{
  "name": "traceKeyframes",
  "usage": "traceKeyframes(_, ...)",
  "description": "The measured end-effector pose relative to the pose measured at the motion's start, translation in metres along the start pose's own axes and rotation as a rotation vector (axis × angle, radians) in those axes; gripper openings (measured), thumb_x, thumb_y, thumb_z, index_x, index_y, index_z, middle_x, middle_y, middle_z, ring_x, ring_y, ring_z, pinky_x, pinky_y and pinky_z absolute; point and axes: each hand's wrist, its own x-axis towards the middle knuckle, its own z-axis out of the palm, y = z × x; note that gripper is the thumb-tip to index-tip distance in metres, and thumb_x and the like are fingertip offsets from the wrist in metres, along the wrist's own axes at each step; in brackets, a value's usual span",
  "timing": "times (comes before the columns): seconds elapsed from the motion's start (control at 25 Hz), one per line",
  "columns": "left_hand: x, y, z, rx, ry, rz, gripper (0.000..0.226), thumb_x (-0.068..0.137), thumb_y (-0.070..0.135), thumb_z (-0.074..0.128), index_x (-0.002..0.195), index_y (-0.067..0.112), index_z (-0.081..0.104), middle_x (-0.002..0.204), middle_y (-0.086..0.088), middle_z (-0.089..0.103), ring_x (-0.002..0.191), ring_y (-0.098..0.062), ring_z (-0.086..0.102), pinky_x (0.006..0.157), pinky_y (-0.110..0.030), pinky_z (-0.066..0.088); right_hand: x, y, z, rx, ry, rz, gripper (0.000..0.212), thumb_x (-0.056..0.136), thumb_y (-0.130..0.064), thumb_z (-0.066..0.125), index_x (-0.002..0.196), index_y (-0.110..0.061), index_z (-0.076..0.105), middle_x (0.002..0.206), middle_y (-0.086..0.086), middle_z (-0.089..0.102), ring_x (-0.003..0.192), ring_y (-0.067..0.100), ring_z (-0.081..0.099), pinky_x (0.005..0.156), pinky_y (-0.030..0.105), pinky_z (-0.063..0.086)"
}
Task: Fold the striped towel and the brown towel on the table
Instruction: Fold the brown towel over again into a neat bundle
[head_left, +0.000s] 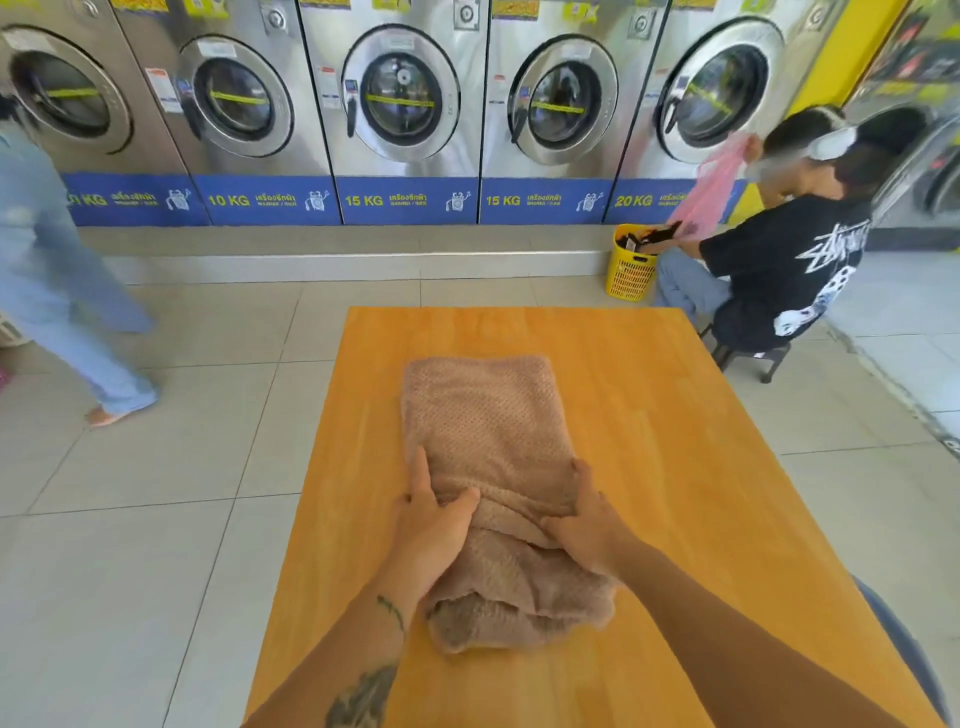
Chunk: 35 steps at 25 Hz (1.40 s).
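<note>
While both hands press down on the cloth, the fold in progress is plain enough to read. The left hand (434, 525) lies flat with fingers spread, palm down, its thumb tucked against a raised ridge of fabric; the right hand (584, 519) sits just beside it, fingers curled over the same ridge, seemingly pinching or pushing the fabric rather than resting fully open. Between and under them is the brown, waffle-textured fleece towel (488, 426), already doubled into a long narrow strip that runs away from the person along the middle of the table. Its far portion lies smooth and square-edged; the near portion (the part closest to the body) is bunched into loose, rumpled layers, with an open pocket of cloth showing at the near end.

Further out, the orange-yellow wooden table (701, 467) carries nothing else that can be seen. No striped towel appears anywhere in view, so I cannot tell whether it is folded and set aside, or not yet brought out.

My judgement is that the brown towel is roughly midway: the lengthwise folds look done, while the crosswise fold is left to finish, and the crumpled near end wants straightening before it will lie neat. The striped towel's share of the task cannot be assessed from here.

Beyond the table stand a row of steel front-loading washing machines (400, 104) and a yellow plastic laundry basket (631, 270).
</note>
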Motion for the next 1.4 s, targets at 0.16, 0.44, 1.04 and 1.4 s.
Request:
traceKeyframes(0.16,-0.020,-0.031,-0.019,0.101,-0.161,0.067,0.106,0.080,0.034,0.074,0.149,0.057,-0.004,0.152,0.012,0.029,0.113,-0.006,0.051,0.095,-0.031,0.046,-0.049,0.039,0.024,0.045,0.108,0.106,0.080,0.082,-0.058,0.063,0.147,-0.038,0.020,0.132,0.008,0.048,0.111,0.031,0.055,0.088,0.043,0.050)
traceKeyframes(0.44,-0.052,-0.018,0.003,0.177,-0.322,0.321,0.117,0.078,0.011,0.075,0.148,0.059,-0.006,0.159,0.022,0.004,0.142,-0.010,0.029,0.107,-0.033,0.041,-0.090,0.045,0.046,0.727,0.146,-0.056,0.085,0.085,-0.046,0.069,0.149,-0.056,0.014,0.154,-0.003,0.037,0.130,0.025,0.050,0.107,0.052,0.045)
traceKeyframes(1.04,-0.131,0.070,0.297,0.269,-0.660,0.410,0.080,0.085,0.010,0.067,0.147,0.048,0.033,0.114,0.026,0.048,0.080,0.011,0.047,0.076,-0.014,0.045,-0.228,0.273,-0.127,0.701,0.570,0.034,0.061,0.087,-0.007,0.064,0.126,-0.053,0.051,0.124,-0.023,0.052,0.107,-0.004,0.053,0.089,0.019,0.048)
traceKeyframes(1.4,-0.141,0.146,0.550,0.365,-0.582,0.268,0.086,0.068,0.025,0.064,0.146,0.050,0.035,0.154,0.003,0.036,0.131,-0.022,0.045,0.107,-0.043,0.042,-0.226,0.450,-0.312,0.660,0.490,0.195,0.061,0.088,-0.008,0.058,0.142,-0.036,0.050,0.133,-0.001,0.052,0.106,0.014,0.054,0.069,0.016,0.047)
